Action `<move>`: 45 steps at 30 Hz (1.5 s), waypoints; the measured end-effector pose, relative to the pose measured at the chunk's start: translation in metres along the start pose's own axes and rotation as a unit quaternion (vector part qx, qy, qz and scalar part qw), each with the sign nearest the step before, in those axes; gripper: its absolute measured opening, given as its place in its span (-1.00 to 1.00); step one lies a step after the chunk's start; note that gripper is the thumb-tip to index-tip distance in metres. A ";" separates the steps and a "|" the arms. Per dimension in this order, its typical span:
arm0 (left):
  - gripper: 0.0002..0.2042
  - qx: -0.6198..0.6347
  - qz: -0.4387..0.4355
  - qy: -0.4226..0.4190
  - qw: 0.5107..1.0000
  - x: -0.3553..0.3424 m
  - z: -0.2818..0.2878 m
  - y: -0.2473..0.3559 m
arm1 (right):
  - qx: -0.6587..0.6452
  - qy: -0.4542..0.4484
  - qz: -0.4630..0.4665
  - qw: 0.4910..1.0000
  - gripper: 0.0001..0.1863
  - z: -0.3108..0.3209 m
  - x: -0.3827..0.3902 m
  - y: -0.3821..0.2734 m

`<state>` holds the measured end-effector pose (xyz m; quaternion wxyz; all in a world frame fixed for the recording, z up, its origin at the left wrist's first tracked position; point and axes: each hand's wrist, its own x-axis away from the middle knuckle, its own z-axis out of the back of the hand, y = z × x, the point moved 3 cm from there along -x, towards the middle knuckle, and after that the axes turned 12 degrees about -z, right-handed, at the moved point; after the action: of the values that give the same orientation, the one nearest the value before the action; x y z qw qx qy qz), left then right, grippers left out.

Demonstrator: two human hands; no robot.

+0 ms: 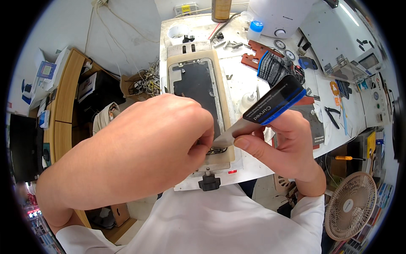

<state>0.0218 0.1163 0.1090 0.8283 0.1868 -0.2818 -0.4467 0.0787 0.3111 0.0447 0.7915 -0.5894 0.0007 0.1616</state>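
Note:
A phone with a dark, scuffed panel (196, 82) and a silver frame lies in a beige clamp holder (220, 157) with a black knob (209, 182) at its near end. My right hand (287, 142) grips a thin metal scraper with a black and blue handle (277, 101), thumb on the blade. The blade slants down to the phone's near right corner, beside my left fingers. Curled over the phone's near end, my left hand (173, 135) is closed, and its fingertips and anything in them are hidden.
Right of the holder are a small bottle (248, 101), a grey knitted glove (277, 67) and black pliers (332, 117). A blue-capped bottle (255, 30) stands at the back. A beige fan (351, 206) is at lower right, a wooden shelf unit (65, 106) at left.

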 end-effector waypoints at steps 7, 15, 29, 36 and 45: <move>-0.90 -0.001 -0.033 0.031 0.999 0.004 -0.003 -0.003 | -0.012 0.000 -0.002 1.000 -0.79 -0.001 0.000 0.000; -0.91 0.032 -0.057 0.060 0.996 0.009 -0.005 -0.010 | -0.031 0.000 -0.010 0.999 -0.79 -0.003 -0.006 0.000; -0.93 0.049 -0.036 0.071 0.996 0.014 -0.005 -0.015 | -0.045 0.019 -0.057 0.997 -0.81 -0.009 -0.012 0.010; -0.92 0.043 -0.048 0.065 0.996 0.016 -0.003 -0.013 | -0.050 -0.004 -0.061 0.997 -0.71 -0.010 -0.016 0.004; -0.91 0.042 -0.067 0.082 0.994 0.020 -0.002 -0.011 | -0.047 -0.005 -0.073 0.996 -0.70 -0.012 -0.019 0.003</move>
<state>0.0252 0.0937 0.1074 0.8083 0.2758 -0.2185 -0.4721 0.0626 0.2960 0.0419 0.7727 -0.6235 -0.0541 0.1058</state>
